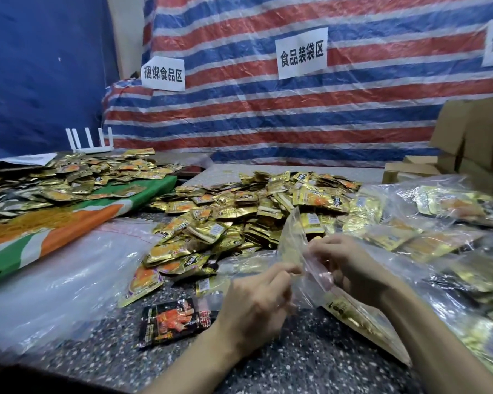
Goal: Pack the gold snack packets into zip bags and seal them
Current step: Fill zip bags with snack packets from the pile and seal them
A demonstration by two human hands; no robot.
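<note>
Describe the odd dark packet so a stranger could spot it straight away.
Find the central pile of gold packets. From its near edge come toward the person: beside the left hand lies a black packet, flat on the speckled table. Its neighbours are gold; it is black and red.

Bare forearms, left hand [256, 294], right hand [346, 263]

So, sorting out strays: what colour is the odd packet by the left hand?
The packet is black with red print; head view.
</note>
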